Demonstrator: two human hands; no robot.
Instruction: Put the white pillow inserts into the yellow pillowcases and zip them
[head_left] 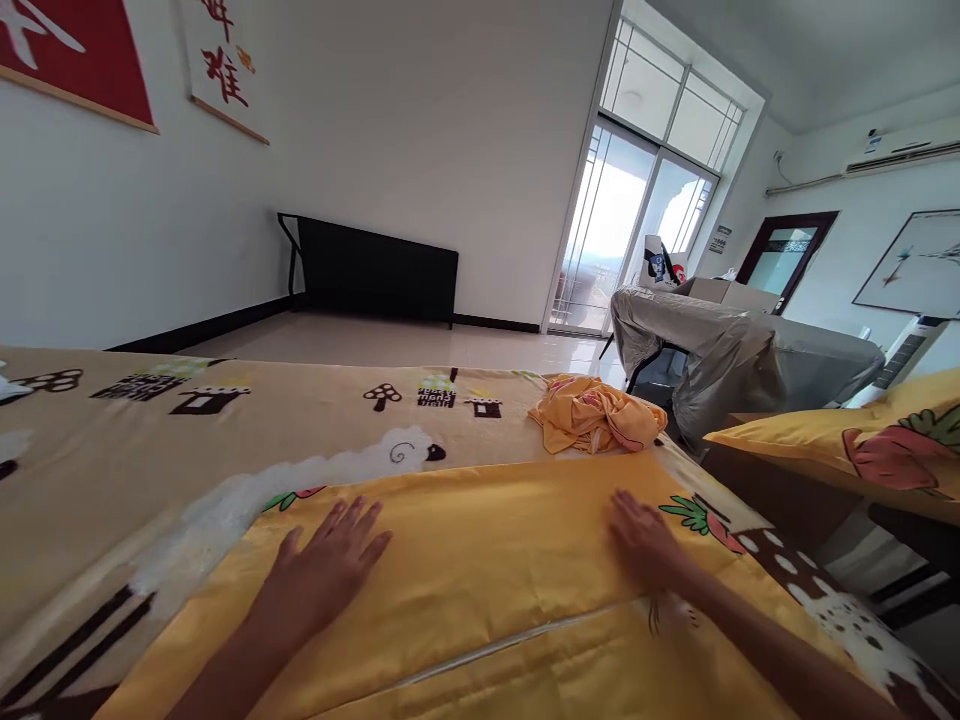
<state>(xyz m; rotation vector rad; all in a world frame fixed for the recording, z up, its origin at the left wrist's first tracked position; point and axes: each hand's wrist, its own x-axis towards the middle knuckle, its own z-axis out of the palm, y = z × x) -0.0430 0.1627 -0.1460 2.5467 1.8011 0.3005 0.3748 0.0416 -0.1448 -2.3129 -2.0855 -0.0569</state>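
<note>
A yellow pillowcase with carrot prints lies spread flat on the beige patterned blanket; a pale zip or seam line crosses it. My left hand rests palm down near its far left corner, fingers spread. Over toward the far right part, my right hand is on the cloth too, fingers stretched out and slightly blurred. Neither hand grips anything. Beyond the far right edge sits a crumpled orange cloth, apart from both hands.
At the right, a yellow pillow with a carrot print rests above a brown box. Behind it stands furniture under a grey plastic cover. A black folded frame leans against the back wall. Glass doors are at the back right.
</note>
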